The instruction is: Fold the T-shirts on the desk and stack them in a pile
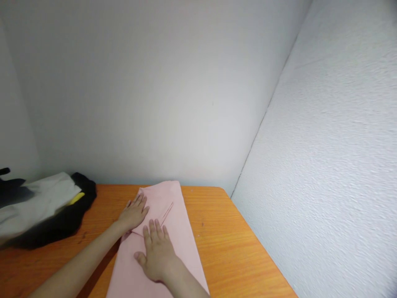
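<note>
A pink cloth [184, 248], folded into a long strip, lies lengthwise on the wooden table, reaching its far edge. It looks like a garment, though its exact kind does not show. My left hand [134, 214] rests flat on its left side, fingers stretched toward the far end. Nearer to me, my right hand [157, 250] lies palm down on the middle of the cloth, fingers stretched and thumb out to the left. Small creases run between and beside the two hands. Neither hand grips anything.
The orange-brown wooden table [235, 244] stands against a white back wall [173, 91]. A textured wall [335, 157] rises along its right side. At the left lies a heap of black, white and grey cloth [49, 198] with a bit of yellow.
</note>
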The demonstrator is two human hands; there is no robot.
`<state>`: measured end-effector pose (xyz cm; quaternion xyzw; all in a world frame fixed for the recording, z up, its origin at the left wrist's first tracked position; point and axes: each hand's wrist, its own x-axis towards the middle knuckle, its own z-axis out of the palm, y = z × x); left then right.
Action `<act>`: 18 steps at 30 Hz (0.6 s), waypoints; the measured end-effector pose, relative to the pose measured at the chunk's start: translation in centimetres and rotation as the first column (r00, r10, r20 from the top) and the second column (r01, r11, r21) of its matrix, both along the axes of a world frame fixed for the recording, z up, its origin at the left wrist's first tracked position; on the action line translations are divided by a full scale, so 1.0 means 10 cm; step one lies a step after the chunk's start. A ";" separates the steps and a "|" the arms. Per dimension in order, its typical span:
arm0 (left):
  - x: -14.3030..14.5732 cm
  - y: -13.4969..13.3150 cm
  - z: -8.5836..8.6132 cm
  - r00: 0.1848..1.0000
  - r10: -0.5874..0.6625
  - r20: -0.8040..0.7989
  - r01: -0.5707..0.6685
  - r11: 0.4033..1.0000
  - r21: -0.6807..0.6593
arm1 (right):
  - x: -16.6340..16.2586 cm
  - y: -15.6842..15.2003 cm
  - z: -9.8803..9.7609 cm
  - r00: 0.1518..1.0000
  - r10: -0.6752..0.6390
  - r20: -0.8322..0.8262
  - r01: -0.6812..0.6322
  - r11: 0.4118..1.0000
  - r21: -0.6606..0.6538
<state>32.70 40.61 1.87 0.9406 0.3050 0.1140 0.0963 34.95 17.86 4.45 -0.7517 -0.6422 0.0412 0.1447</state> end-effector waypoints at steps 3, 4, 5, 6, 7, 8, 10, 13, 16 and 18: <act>0.03 -0.01 -0.01 0.999 0.010 -0.041 -0.009 1.000 0.009 | -0.01 0.00 0.03 1.000 -0.014 -0.003 0.014 1.000 -0.011; 0.04 -0.01 0.00 0.999 0.012 -0.049 -0.011 1.000 0.013 | -0.02 -0.01 0.04 1.000 -0.017 0.000 0.017 1.000 -0.010; 0.05 -0.01 0.00 0.998 0.013 -0.055 -0.012 1.000 0.016 | -0.03 -0.03 0.06 1.000 -0.015 0.000 0.015 1.000 -0.007; 0.06 0.00 0.01 0.998 0.013 -0.059 -0.012 1.000 0.019 | -0.04 -0.06 0.08 1.000 -0.006 -0.002 0.006 1.000 -0.005; 0.06 0.00 0.01 0.998 0.012 -0.063 -0.010 1.000 0.022 | -0.05 -0.12 0.10 1.000 0.011 -0.005 -0.011 1.000 -0.003; 0.06 0.00 0.02 0.998 0.010 -0.067 -0.009 1.000 0.025 | -0.07 -0.19 0.13 0.999 0.034 -0.008 -0.034 0.999 -0.002; 0.05 -0.01 0.03 0.997 0.007 -0.073 -0.005 1.000 0.029 | -0.12 -0.39 0.22 0.996 0.091 -0.009 -0.092 0.996 -0.010; 0.04 -0.02 0.04 0.997 0.007 -0.081 -0.004 0.999 0.032 | -0.21 -0.78 0.34 0.983 0.183 0.007 -0.183 0.983 -0.031; 0.04 -0.02 0.05 0.996 0.004 -0.087 -0.001 0.999 0.037 | -0.35 -1.15 0.29 0.964 0.263 0.043 -0.261 0.965 -0.032; 0.05 -0.02 0.08 0.996 0.000 -0.087 0.004 0.999 0.046 | -0.49 -1.34 0.10 0.953 0.291 0.081 -0.290 0.957 -0.026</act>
